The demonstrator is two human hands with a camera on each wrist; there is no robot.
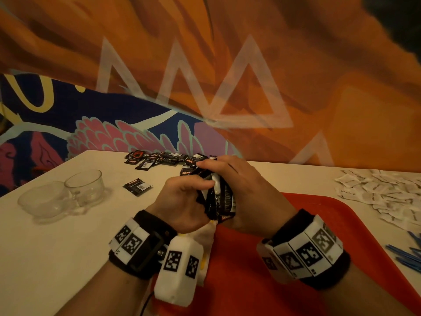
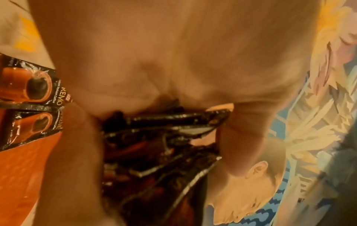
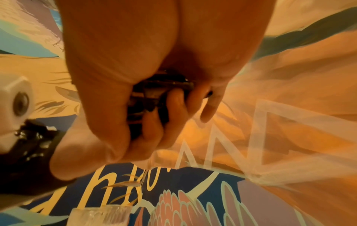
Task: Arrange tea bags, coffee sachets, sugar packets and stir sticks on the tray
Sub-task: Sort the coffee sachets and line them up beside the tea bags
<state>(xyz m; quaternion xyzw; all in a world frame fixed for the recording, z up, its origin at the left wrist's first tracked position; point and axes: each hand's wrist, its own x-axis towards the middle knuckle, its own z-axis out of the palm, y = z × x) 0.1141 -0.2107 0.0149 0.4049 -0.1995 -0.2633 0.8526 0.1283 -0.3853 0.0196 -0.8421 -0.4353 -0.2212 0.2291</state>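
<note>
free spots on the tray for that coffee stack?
Bare red tray between the wrists and right of the right hand. Table between glass cups and left hand is mostly bare. Crowded: sugar packets, far coffee sachets.

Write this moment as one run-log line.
both hands grip coffee sachets above red tray | more sachets on table | sugar packets right

The coffee sachets (image 1: 219,197) are shiny black foil, crinkly at the edges. The red tray (image 1: 319,215) looks like smooth plastic. The two cups (image 1: 84,185) are clear glass. The sugar packets (image 1: 382,195) are dull white paper. The surface (image 1: 57,247) is smooth and matt.
</note>
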